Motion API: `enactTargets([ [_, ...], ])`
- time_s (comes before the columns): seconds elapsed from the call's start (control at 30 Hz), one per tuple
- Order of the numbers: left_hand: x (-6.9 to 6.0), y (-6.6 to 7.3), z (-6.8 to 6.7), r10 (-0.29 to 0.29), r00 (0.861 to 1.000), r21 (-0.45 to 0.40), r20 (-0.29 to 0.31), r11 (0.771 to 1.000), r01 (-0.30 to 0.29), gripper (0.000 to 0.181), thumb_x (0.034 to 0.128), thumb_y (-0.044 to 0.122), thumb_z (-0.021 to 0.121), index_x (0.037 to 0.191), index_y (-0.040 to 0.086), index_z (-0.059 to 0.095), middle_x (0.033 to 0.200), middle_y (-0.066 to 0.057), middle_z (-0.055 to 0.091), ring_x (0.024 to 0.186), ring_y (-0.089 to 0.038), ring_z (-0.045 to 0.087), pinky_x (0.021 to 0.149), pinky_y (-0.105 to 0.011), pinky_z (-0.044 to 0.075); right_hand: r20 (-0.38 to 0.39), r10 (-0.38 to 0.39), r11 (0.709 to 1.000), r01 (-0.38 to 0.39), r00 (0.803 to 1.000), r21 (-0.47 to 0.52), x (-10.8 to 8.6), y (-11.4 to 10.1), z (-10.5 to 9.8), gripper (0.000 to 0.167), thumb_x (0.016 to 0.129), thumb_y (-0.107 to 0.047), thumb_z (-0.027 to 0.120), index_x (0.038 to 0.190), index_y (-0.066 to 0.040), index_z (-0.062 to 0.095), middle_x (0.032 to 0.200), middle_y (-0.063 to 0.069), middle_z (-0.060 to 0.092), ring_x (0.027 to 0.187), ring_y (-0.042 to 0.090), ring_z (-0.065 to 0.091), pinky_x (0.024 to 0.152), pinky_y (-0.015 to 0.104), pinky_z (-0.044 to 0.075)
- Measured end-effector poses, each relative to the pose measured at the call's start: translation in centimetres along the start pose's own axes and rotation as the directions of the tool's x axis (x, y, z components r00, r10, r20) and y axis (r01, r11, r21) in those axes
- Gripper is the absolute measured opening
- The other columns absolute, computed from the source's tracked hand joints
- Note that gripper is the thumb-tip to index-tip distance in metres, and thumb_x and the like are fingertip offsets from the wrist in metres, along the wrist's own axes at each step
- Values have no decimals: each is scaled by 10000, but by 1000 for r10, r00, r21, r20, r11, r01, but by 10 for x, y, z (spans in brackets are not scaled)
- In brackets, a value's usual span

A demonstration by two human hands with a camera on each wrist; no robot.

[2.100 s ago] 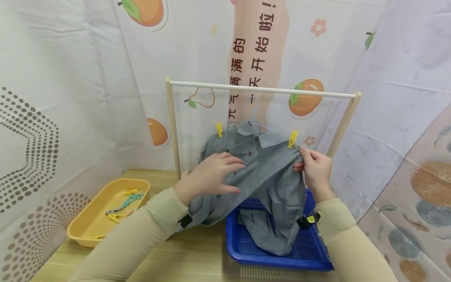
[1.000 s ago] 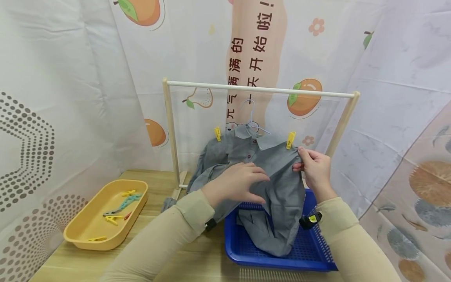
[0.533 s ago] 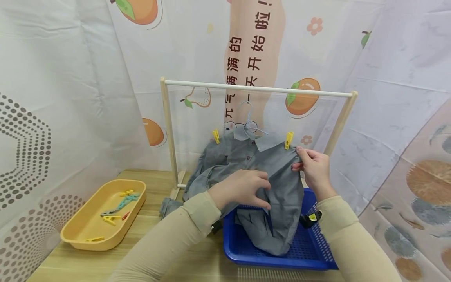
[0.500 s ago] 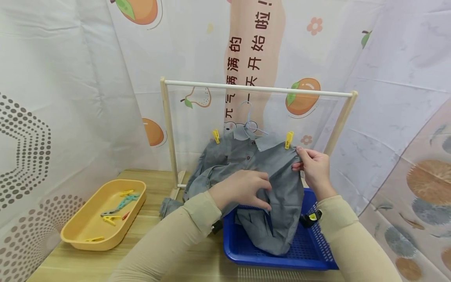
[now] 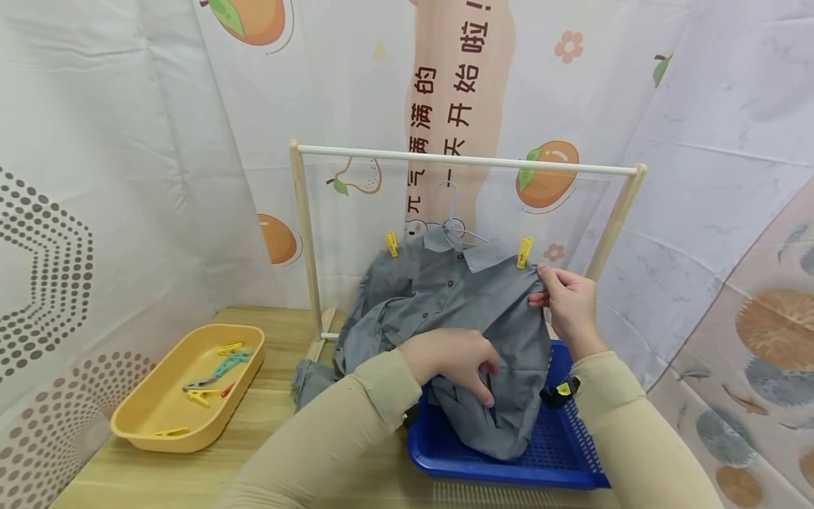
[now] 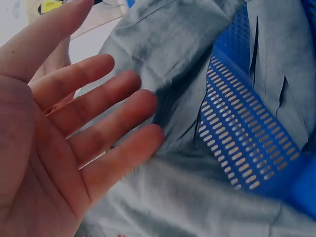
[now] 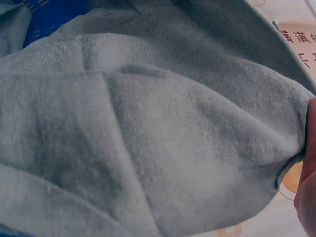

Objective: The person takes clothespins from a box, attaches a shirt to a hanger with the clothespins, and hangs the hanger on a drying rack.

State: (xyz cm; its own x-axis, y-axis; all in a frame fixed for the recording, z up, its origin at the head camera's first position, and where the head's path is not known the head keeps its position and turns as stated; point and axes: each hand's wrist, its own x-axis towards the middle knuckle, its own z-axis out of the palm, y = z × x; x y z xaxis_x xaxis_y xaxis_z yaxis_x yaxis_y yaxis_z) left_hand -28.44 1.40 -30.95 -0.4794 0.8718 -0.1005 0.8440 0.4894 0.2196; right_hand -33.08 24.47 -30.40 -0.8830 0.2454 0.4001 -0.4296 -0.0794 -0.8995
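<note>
A grey button-up shirt (image 5: pixel 470 297) is on a light blue wire hanger (image 5: pixel 453 205), whose hook shows below the rack's rod. Yellow clothespins sit on both shoulders, one on the left (image 5: pixel 391 244) and another on the right (image 5: pixel 524 252). My right hand (image 5: pixel 570 307) pinches the shirt's right shoulder edge; the right wrist view has only part of that hand (image 7: pixel 306 197) beside the cloth. In front of the lower shirt is my left hand (image 5: pixel 454 357), holding nothing. Its fingers are nearly straight in the left wrist view, close to the hanging sleeve (image 6: pixel 173 44).
A white rod (image 5: pixel 470 161) on wooden posts spans behind the shirt. Beneath the shirt stands a blue perforated basket (image 5: pixel 502 472), with a sleeve lying in it. On the wooden table (image 5: pixel 254 431), a yellow tray (image 5: pixel 184 442) at left holds several clothespins.
My left hand has moved right and down across the shirt toward the sleeve over the basket. The hanger and collar have dropped slightly. My right hand keeps its pinch on the shoulder.
</note>
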Motion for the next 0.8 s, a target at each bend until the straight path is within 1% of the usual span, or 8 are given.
enactTargets([
  [0.07,5,3,3,-19,999,-13,36,1000,19,461,837,461,836,1199,188,749,1047,66,681,825,4,580,739,-182,481,-3,-5,1000,5,1000,0,0,0,0,248,954,-196,744,941,48,785,623,96,684,460,155,660,469,309,570],
  [0.17,11,8,6,-31,997,-5,68,1000,31,450,833,438,847,1200,197,750,1048,75,683,829,7,580,737,-177,482,-3,-6,1000,6,1000,0,-1,0,1,255,953,-197,745,940,54,783,621,96,680,463,157,661,472,309,571],
  [0.37,21,15,16,-61,993,26,104,998,59,423,833,423,852,1191,225,743,1023,110,672,806,19,578,719,-173,484,9,-14,1000,14,1000,-6,-1,-2,0,288,952,-218,746,961,69,777,612,97,677,466,157,660,477,313,574],
  [0.6,28,10,25,-103,987,38,121,994,99,420,825,437,854,1186,252,747,1020,128,664,840,-3,596,730,-192,497,24,-31,999,31,999,4,0,-1,-2,289,945,-226,755,950,62,780,608,94,676,463,156,661,471,319,571],
  [0.73,32,6,30,-122,983,29,139,992,119,410,823,436,857,1177,259,748,1041,132,669,865,-16,607,740,-201,503,31,-30,999,30,999,14,0,-1,-2,294,940,-227,760,951,66,778,613,103,676,464,159,661,470,322,571],
  [0.8,33,5,33,-130,980,20,148,992,128,378,824,430,857,1148,263,757,1021,136,669,849,-20,610,723,-206,507,36,-30,999,30,999,18,0,-1,-2,295,942,-224,758,958,70,776,617,107,677,466,160,662,472,322,572],
])
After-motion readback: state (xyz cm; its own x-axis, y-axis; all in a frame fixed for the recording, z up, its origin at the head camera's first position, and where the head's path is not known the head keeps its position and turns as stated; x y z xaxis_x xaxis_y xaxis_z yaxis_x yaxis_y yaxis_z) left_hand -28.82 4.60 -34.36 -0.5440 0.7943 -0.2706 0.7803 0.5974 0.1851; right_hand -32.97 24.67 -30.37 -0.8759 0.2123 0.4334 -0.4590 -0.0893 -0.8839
